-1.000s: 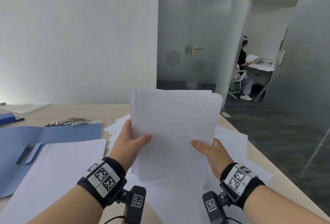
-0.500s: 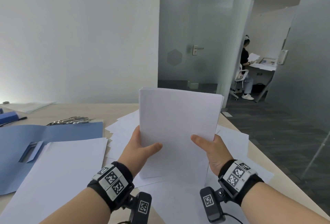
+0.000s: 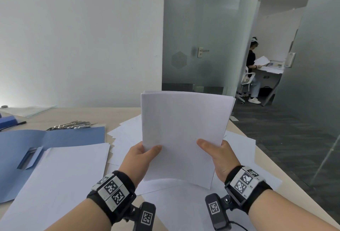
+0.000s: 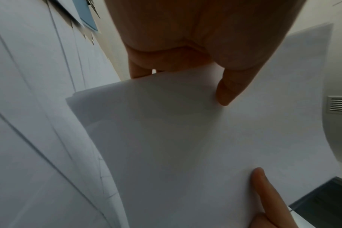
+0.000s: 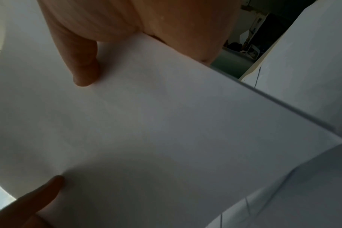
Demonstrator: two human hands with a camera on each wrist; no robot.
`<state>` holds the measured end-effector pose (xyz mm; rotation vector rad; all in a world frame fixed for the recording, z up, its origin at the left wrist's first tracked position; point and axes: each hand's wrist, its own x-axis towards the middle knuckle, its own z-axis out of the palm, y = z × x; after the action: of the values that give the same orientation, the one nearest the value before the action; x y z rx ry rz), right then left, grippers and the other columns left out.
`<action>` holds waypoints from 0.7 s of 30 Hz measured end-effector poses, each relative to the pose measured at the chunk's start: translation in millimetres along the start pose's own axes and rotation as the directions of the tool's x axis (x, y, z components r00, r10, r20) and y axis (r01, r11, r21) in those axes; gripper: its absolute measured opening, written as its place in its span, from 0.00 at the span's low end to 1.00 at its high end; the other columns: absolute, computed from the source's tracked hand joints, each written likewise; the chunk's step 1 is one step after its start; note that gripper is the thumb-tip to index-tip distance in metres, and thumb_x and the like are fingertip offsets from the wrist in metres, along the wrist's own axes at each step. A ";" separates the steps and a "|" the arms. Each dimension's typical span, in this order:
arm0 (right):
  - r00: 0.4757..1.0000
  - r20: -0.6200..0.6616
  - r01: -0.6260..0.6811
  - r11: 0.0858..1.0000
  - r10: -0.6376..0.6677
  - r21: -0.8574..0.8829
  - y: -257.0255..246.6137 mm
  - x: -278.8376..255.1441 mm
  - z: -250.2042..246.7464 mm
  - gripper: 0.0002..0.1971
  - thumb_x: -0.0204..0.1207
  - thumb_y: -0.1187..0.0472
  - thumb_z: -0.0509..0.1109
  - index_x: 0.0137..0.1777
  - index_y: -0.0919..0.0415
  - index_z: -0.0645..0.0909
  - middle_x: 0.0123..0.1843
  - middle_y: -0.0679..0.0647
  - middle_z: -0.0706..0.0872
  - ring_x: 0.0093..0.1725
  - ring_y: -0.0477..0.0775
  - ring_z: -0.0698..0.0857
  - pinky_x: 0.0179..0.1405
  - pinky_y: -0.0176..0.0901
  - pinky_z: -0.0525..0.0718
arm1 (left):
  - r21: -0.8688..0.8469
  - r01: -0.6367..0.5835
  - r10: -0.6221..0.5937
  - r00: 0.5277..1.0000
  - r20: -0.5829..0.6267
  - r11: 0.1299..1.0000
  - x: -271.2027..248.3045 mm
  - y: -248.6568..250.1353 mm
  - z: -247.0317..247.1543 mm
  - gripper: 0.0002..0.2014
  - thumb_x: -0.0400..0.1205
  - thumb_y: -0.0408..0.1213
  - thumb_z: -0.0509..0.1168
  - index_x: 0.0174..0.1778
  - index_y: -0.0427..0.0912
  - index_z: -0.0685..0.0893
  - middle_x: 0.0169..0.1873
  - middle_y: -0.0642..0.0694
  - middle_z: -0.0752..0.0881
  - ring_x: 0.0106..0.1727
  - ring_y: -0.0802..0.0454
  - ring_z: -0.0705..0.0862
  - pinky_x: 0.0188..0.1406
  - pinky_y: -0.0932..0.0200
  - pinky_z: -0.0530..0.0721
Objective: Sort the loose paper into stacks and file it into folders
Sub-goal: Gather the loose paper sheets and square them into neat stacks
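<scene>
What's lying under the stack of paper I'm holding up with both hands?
Below the held stack, loose white sheets lie scattered on the table. The left hand and right hand grip its sides. What the stack covers cannot be seen.

The stack of paper (image 3: 184,135) got squared up: a second ago its top edges fanned out wide and ragged, and they drew into one nearly flush edge, with only a few sheets peeking at the upper right. The stack narrowed as the left hand (image 3: 141,159) slid inward and rightward along the bottom, closing toward the right hand (image 3: 219,157). The left thumb came to sit closer to the right thumb across the front sheet. Both hands gripped lower on the stack, which stood more upright above the loose sheets (image 3: 127,135) on the table (image 3: 60,116).
</scene>
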<state>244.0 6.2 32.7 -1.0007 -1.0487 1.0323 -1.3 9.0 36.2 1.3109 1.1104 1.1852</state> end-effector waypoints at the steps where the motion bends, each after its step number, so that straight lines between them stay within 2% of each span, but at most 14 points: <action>1: 1.000 0.002 -0.009 1.000 0.009 -0.001 -0.6 -0.6 -0.7 0.15 0.69 0.62 0.83 0.55 0.64 0.91 0.53 0.61 0.94 0.56 0.63 0.92 0.62 0.59 0.87 | -0.005 0.002 -0.002 1.000 0.004 1.000 0.6 -1.1 -0.5 0.07 0.84 0.37 0.71 0.57 0.44 0.91 0.50 0.48 0.94 0.52 0.49 0.93 0.58 0.49 0.87; 3: 0.999 0.033 -0.031 0.999 0.032 -0.028 -0.4 -5.3 -1.7 0.08 0.74 0.66 0.79 0.53 0.63 0.91 0.52 0.61 0.94 0.56 0.63 0.92 0.60 0.57 0.87 | -0.023 0.016 -0.016 1.000 0.019 1.000 -0.2 -5.0 -1.3 0.11 0.80 0.38 0.75 0.58 0.44 0.90 0.50 0.48 0.94 0.53 0.49 0.93 0.58 0.50 0.87; 5: 0.997 0.066 -0.044 0.997 0.048 -0.068 0.9 -10.2 -3.4 0.07 0.76 0.67 0.77 0.53 0.62 0.91 0.51 0.61 0.94 0.55 0.63 0.92 0.57 0.54 0.88 | -0.027 0.024 -0.023 0.999 0.033 0.999 -1.1 -9.6 -2.6 0.20 0.73 0.42 0.75 0.61 0.45 0.87 0.52 0.50 0.94 0.55 0.49 0.92 0.58 0.49 0.87; 7: 0.996 0.079 -0.037 0.997 0.043 -0.068 -1.7 -11.2 -4.5 0.09 0.74 0.64 0.81 0.53 0.62 0.91 0.52 0.61 0.94 0.55 0.63 0.92 0.56 0.53 0.88 | -0.028 -0.009 0.010 0.999 0.035 1.000 0.3 -8.3 -5.0 0.25 0.70 0.42 0.74 0.65 0.48 0.84 0.55 0.50 0.93 0.56 0.50 0.92 0.59 0.46 0.88; 9: 0.996 0.090 -0.014 0.998 0.020 -0.061 -8.5 -6.9 -4.4 0.15 0.69 0.60 0.82 0.55 0.62 0.90 0.53 0.61 0.94 0.57 0.64 0.92 0.57 0.55 0.88 | -0.042 -0.054 0.054 0.998 0.012 0.998 4.8 1.8 -7.1 0.27 0.70 0.41 0.75 0.67 0.50 0.81 0.58 0.50 0.91 0.56 0.52 0.91 0.56 0.47 0.89; 11: 0.995 0.099 0.028 0.998 -0.023 -0.050 -19.3 -1.5 -2.5 0.20 0.65 0.54 0.85 0.55 0.61 0.90 0.54 0.61 0.94 0.56 0.64 0.92 0.57 0.55 0.88 | -0.054 -0.106 0.106 0.994 -0.008 0.993 11.7 20.0 -8.4 0.26 0.71 0.40 0.75 0.67 0.51 0.80 0.58 0.50 0.91 0.55 0.53 0.92 0.51 0.53 0.88; 13: 0.993 0.102 0.071 0.997 -0.066 -0.042 -32.3 4.5 0.5 0.26 0.58 0.47 0.86 0.54 0.60 0.90 0.53 0.60 0.94 0.54 0.62 0.92 0.53 0.53 0.89 | -0.065 -0.162 0.160 0.987 -0.023 0.985 18.2 42.5 -7.8 0.24 0.75 0.41 0.76 0.66 0.52 0.80 0.56 0.50 0.92 0.54 0.51 0.92 0.49 0.52 0.88; 17: 0.986 0.098 0.138 0.990 -0.136 -0.016 -59.1 13.9 6.5 0.19 0.63 0.47 0.82 0.51 0.58 0.91 0.52 0.60 0.94 0.50 0.61 0.93 0.49 0.54 0.89 | -0.078 -0.233 0.226 0.970 -0.089 0.969 31.7 82.3 -6.0 0.22 0.76 0.52 0.72 0.65 0.50 0.82 0.57 0.49 0.90 0.53 0.52 0.91 0.49 0.51 0.87; 19: 0.982 0.099 0.161 0.987 -0.158 -0.017 -69.9 17.5 9.0 0.20 0.64 0.45 0.84 0.50 0.58 0.91 0.52 0.62 0.94 0.50 0.62 0.93 0.51 0.58 0.90 | -0.080 -0.218 0.210 0.973 -0.094 0.973 37.8 97.7 -4.5 0.23 0.76 0.60 0.69 0.63 0.52 0.84 0.57 0.50 0.90 0.57 0.51 0.89 0.56 0.49 0.85; 21: 0.981 0.094 0.175 0.984 -0.172 -0.022 -76.6 18.6 12.3 0.16 0.67 0.49 0.83 0.49 0.59 0.91 0.51 0.63 0.94 0.48 0.63 0.92 0.52 0.59 0.89 | -0.059 -0.171 0.165 0.981 -0.098 0.983 42.8 107.8 -3.0 0.32 0.71 0.69 0.67 0.65 0.53 0.85 0.61 0.52 0.89 0.65 0.50 0.86 0.69 0.45 0.81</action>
<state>248.2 9.6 112.3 -0.8758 -1.2083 0.9277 0.4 44.2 146.7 1.3295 1.0315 1.4087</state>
